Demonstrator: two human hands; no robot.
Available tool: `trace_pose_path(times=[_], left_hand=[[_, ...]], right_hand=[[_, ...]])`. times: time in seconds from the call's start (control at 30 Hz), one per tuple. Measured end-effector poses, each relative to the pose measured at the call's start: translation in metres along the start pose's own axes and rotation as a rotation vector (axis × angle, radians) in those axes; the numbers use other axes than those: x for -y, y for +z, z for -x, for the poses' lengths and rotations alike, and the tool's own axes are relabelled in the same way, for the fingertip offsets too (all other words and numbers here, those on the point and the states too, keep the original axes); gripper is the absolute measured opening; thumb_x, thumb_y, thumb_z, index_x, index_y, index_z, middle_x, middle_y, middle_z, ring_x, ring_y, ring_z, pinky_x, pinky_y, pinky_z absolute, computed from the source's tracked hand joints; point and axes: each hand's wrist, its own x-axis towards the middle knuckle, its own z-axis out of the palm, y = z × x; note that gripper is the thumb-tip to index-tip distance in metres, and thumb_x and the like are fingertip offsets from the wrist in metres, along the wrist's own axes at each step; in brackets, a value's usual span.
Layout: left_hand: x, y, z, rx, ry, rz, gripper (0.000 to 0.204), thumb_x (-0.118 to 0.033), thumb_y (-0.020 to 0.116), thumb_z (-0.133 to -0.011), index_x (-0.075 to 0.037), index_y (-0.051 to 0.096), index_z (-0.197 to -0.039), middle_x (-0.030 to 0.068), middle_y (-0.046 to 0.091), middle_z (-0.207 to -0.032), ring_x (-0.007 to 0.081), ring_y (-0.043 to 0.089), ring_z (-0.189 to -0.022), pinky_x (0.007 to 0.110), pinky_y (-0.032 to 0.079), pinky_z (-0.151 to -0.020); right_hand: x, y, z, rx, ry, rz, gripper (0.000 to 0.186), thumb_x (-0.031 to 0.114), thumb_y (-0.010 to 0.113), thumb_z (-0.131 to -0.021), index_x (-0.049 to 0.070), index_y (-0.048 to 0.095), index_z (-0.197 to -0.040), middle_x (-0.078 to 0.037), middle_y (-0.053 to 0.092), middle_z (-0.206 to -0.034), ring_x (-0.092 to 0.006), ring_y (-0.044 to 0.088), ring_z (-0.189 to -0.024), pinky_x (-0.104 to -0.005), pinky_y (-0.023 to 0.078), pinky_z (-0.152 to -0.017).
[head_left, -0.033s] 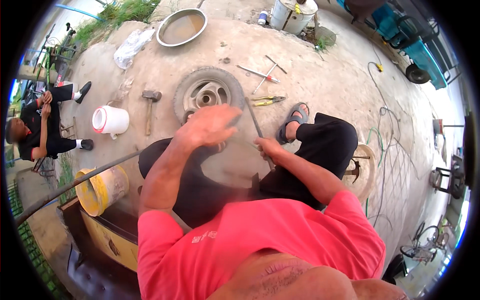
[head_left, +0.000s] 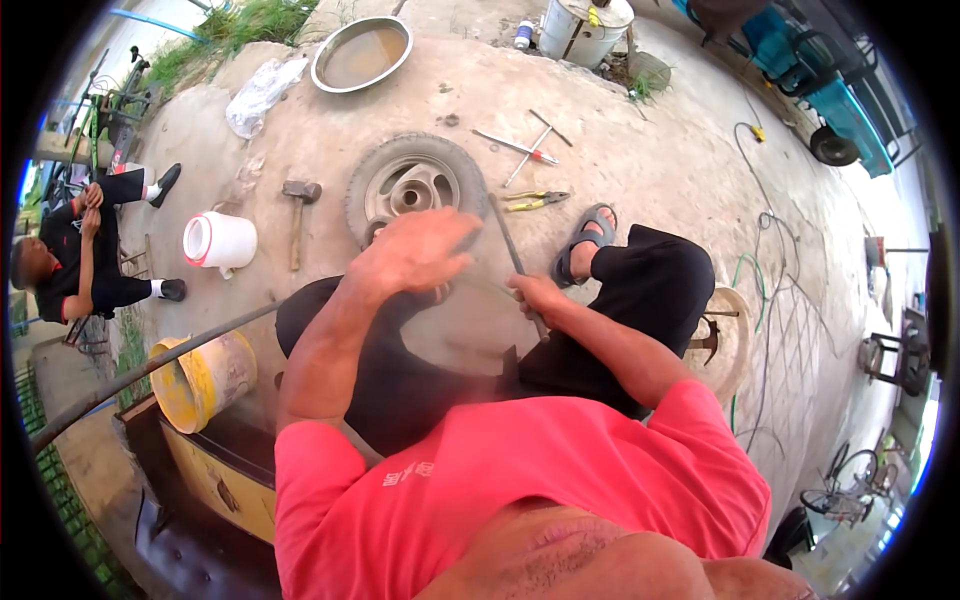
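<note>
My right hand [head_left: 540,297] is wrapped round a dark metal tyre lever [head_left: 512,250], which slants from beside the tyre down to my right knee. My left hand [head_left: 420,248], slightly blurred, hovers palm down over the near edge of the wheel, its fingers stretched out and thumb apart. The wheel with its dusty tyre [head_left: 365,180] lies flat on the concrete ahead of my feet, its near part hidden by my left hand. Right of it lie yellow-handled pliers [head_left: 537,202] and a cross-shaped wrench [head_left: 527,150]. A hammer [head_left: 297,225] lies on its left.
A white jug [head_left: 220,240] and a yellow bucket [head_left: 235,370] stand at my left, near a long metal bar [head_left: 165,360]. A person [head_left: 85,250] sits at far left. Beyond the wheel are a basin of murky water [head_left: 362,52] and a plastic bag [head_left: 262,98]. Cables [head_left: 765,215] trail at right.
</note>
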Motion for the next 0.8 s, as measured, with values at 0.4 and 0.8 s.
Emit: trace_pose_path(times=[0.4,0.8], left_hand=[[-0.007,-0.011,-0.001,0.08,-0.083,0.013,0.049,-0.029,0.065,-0.094,-0.009,0.059,-0.139,0.0148,0.067,-0.122,0.0352,0.064,-0.115,0.047,0.052,-0.099],[-0.008,-0.011,0.0,0.024,-0.016,0.013,0.046,-0.025,0.063,-0.095,-0.006,0.06,-0.137,0.0159,0.066,-0.121,0.0358,0.063,-0.115,0.047,0.052,-0.099]], right_hand=[[0.002,0.003,-0.003,0.014,0.005,-0.018,0.024,0.028,0.067,-0.096,0.011,0.054,-0.085,0.001,0.047,-0.069,-0.0121,0.043,-0.053,-0.0329,0.032,-0.046],[0.001,0.003,-0.002,0.001,0.019,-0.018,0.024,0.029,0.068,-0.095,0.01,0.057,-0.087,0.0,0.049,-0.069,-0.0131,0.045,-0.053,-0.0328,0.034,-0.047]])
